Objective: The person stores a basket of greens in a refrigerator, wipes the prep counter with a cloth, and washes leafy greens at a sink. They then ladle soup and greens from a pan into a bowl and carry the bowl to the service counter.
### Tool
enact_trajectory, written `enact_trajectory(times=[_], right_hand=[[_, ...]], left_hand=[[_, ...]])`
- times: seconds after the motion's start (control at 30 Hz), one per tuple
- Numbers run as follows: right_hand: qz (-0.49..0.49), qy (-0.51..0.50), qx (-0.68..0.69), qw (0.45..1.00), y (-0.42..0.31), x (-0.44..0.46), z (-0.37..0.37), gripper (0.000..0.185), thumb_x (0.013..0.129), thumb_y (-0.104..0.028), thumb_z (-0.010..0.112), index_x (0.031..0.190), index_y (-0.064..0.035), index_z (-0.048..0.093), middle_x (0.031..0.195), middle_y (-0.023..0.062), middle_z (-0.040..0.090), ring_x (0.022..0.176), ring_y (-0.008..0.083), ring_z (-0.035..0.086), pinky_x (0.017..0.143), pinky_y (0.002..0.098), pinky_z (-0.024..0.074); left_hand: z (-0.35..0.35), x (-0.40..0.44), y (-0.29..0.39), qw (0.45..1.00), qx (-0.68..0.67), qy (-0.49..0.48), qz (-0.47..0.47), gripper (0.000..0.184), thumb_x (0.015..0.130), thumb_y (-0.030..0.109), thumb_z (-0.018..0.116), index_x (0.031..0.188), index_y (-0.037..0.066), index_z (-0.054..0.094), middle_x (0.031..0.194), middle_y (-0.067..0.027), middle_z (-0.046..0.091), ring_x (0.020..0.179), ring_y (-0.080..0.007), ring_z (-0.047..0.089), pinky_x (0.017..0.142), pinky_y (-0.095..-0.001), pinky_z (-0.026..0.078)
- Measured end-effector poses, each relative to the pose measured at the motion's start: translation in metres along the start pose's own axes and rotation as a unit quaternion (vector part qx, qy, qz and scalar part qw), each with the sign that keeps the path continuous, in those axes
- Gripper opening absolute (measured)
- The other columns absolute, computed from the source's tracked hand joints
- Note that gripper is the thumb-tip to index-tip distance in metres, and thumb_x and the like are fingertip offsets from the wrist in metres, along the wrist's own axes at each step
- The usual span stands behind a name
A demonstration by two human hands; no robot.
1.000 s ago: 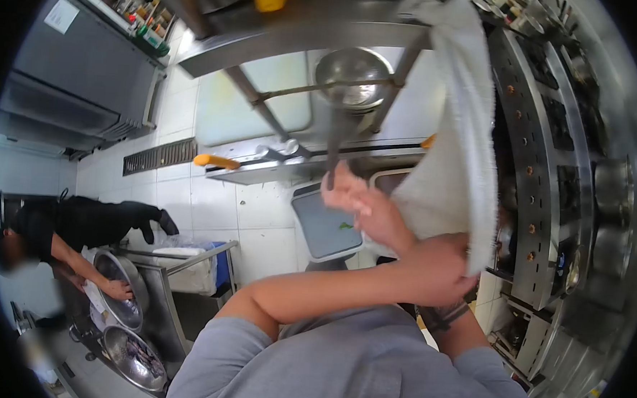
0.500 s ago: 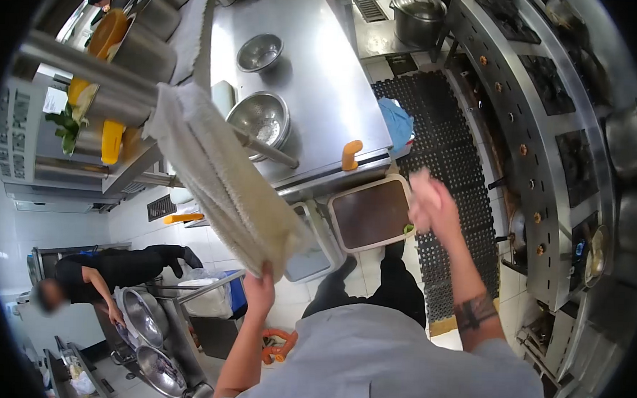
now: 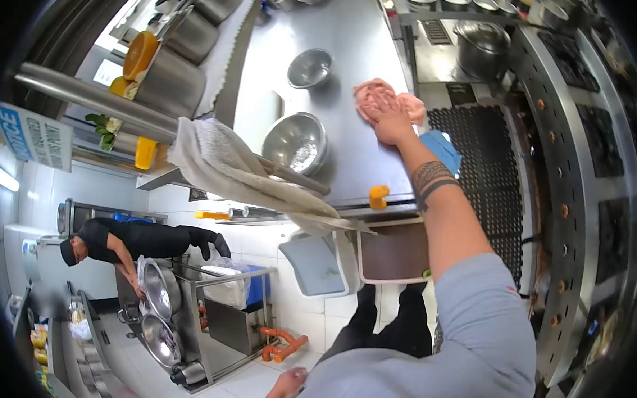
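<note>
Our right hand (image 3: 391,125)'s spread on the pink cloth (image 3: 368,98), upper middle on the counter (image 3: 355,49), left hand (image 3: 288,385) half-open, seemingly empty; swiping too far right could nudge the blue cloth (image 3: 442,151) off.

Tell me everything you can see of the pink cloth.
The pink cloth looks like soft fabric, bunched in loose, uneven folds. It lies on the steel table near its edge, close to the blue cloth. The right hand rests on it, hiding part. Whether it is wet, I cannot tell.
</note>
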State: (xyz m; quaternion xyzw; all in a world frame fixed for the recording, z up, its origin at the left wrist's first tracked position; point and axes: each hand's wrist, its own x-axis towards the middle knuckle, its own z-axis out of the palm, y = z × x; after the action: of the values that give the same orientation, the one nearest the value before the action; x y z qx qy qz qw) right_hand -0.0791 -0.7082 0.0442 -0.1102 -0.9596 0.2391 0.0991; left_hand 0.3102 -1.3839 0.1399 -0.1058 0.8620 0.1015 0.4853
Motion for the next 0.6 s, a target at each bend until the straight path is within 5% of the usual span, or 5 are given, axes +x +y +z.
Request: enact_trajectory(times=[0.17,0.33,0.43,0.53,0.6], right_hand=[[0.011,-0.075,0.054,0.996,0.015,0.008,0.013,0.041,0.087,-0.01,0.062,0.125,-0.0209,0.072,0.161,0.0055,0.043,0.142,0.0381,0.042,0.116,0.0503,0.0314],[-0.106,0.13,0.07,0.983,-0.011,-0.179,-0.038,0.03,0.079,0.006,0.061,0.103,-0.0092,0.073,0.143,0.008,0.06,0.114,0.0349,0.061,0.09,0.0452,0.0488],[0.167,0.067,0.435,0.882,-0.036,-0.3,-0.017,0.024,0.08,0.005,0.063,0.099,-0.0068,0.072,0.109,0.0101,0.072,0.098,0.0248,0.065,0.084,0.0404,0.0512],[0.059,-0.013,0.616,0.786,-0.153,-0.403,-0.025,0.012,0.088,-0.007,0.074,0.098,-0.0029,0.07,0.103,0.0041,0.071,0.09,0.0126,0.066,0.081,0.0313,0.0546],[0.21,-0.184,0.601,0.749,-0.257,-0.441,-0.034,0.027,0.09,-0.018,0.076,0.114,-0.0098,0.069,0.116,0.009,0.068,0.108,0.0171,0.065,0.091,0.0353,0.0532]], left_hand=[[0.011,-0.004,-0.03,0.989,-0.113,0.0,-0.099,0.055,0.085,0.016,0.07,0.139,0.013,0.063,0.127,-0.0271,0.067,0.122,-0.0357,0.065,0.102,-0.0404,0.051],[0.008,0.041,-0.017,0.974,0.072,0.038,0.211,0.09,0.081,0.015,0.076,0.16,0.013,0.032,0.164,-0.0359,0.015,0.148,-0.0475,0.032,0.118,-0.0442,0.037],[0.001,0.073,0.062,0.943,0.032,0.053,0.328,0.089,0.088,0.024,0.076,0.162,0.011,0.027,0.165,-0.0343,0.014,0.152,-0.0461,0.024,0.119,-0.0473,0.034],[0.025,0.136,0.123,0.873,-0.16,0.021,0.459,0.075,0.1,0.044,0.063,0.161,0.014,0.031,0.166,-0.0259,0.022,0.155,-0.0416,0.022,0.119,-0.0506,0.033],[0.007,0.064,0.2,0.798,-0.482,-0.25,0.26,0.066,0.106,0.055,0.044,0.157,0.013,0.036,0.154,-0.0093,0.046,0.143,-0.031,0.042,0.11,-0.0522,0.041]])
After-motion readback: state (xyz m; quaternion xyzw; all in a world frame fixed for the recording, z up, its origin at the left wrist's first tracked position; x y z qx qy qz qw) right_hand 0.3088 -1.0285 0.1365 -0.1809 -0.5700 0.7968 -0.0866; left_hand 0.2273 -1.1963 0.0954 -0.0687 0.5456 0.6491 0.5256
